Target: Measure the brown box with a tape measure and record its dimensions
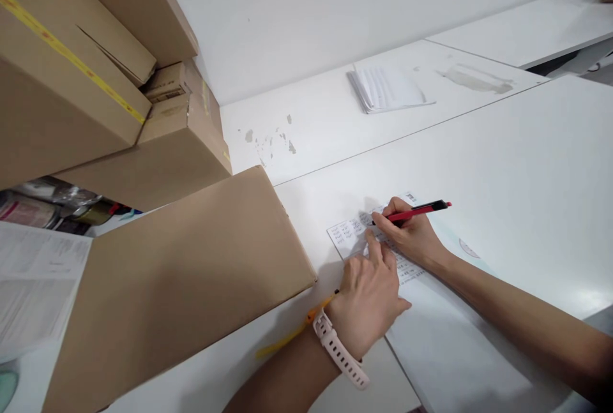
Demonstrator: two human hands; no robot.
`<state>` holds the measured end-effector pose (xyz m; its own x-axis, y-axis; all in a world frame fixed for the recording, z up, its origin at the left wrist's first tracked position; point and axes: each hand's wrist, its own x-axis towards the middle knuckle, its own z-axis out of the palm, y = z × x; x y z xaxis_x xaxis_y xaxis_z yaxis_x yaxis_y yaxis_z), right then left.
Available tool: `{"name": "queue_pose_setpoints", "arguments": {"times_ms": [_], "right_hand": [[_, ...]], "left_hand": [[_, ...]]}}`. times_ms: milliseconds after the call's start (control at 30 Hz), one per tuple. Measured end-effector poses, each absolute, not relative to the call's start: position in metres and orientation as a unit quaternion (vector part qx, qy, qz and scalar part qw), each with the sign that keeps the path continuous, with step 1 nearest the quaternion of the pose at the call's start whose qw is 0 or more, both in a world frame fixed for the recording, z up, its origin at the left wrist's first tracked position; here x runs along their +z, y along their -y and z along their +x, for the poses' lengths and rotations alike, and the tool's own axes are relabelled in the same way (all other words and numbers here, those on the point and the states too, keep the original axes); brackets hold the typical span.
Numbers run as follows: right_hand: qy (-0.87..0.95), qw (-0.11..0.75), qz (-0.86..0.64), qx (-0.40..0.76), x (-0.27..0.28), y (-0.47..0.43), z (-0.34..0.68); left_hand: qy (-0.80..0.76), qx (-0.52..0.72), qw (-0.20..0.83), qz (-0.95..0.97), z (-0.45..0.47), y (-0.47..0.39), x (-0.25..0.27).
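Note:
A red pen with a black end [417, 210] is gripped in my right hand [414, 237], its tip at a sheet of paper [342, 232] covered in small handwritten marks. Flat on that sheet lies my left hand [366, 288], index finger stretched toward the pen tip and thumb spread out. A pale pink watch strap [338, 352] circles my left wrist. Partly hidden beneath that wrist is an orange and yellow tool [282, 341], whose kind I cannot make out. Larger pale sheets [445, 336] extend below the written paper, under my right forearm.
Close on the left stands a large cardboard box [186, 279]. More boxes [67, 81], some with yellow tape, are stacked behind it. A stack of papers [387, 89] rests near the wall on the white table [502, 164]. Printed sheets [41, 285] lie at far left.

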<state>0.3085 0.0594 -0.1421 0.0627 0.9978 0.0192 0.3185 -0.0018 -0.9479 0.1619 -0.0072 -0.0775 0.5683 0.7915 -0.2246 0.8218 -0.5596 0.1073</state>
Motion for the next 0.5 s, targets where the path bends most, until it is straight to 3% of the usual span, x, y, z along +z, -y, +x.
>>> {"name": "queue_pose_setpoints", "arguments": {"times_ms": [500], "right_hand": [[0.579, 0.416, -0.591, 0.378, -0.1401, -0.0577, 0.3077]], "left_hand": [[-0.464, -0.060, 0.085, 0.880, 0.1627, 0.0071, -0.0793]]}}
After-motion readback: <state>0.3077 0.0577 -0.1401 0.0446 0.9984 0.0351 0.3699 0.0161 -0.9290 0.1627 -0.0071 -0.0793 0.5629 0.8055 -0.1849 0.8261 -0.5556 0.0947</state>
